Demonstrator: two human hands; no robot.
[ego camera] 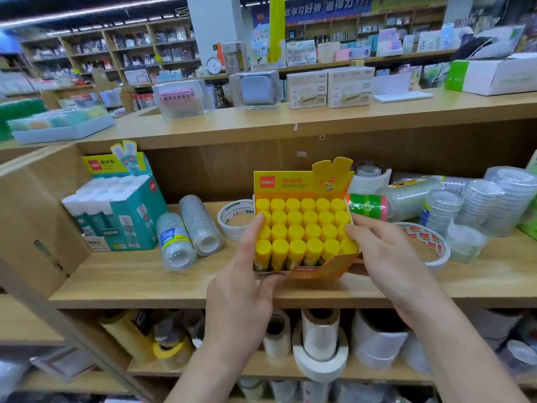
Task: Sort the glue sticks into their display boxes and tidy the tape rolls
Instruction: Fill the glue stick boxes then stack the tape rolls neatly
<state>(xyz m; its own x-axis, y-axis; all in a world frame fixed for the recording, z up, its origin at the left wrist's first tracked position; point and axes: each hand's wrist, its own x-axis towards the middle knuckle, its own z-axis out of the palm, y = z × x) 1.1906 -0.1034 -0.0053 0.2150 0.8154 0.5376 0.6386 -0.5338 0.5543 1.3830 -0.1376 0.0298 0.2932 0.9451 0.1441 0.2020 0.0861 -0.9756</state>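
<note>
An orange-yellow display box (pixel 316 269) full of yellow-capped glue sticks (pixel 302 228) stands on the middle wooden shelf (pixel 145 283). My left hand (pixel 247 274) grips its left side, fingers over the top edge and thumb at the front. My right hand (pixel 386 257) holds its right side. A teal display box (pixel 128 222) of white-capped glue sticks sits at the shelf's left. Clear tape roll stacks (pixel 189 231) lie beside it, and white tape rolls (pixel 235 219) lie behind my left hand.
More clear tape stacks (pixel 476 205), a green-pink tape pack (pixel 369 206) and a printed white tape roll (pixel 430 242) crowd the shelf's right. A cardboard box (pixel 32 210) stands at the far left. Large film and tape rolls (pixel 319 347) fill the shelf below.
</note>
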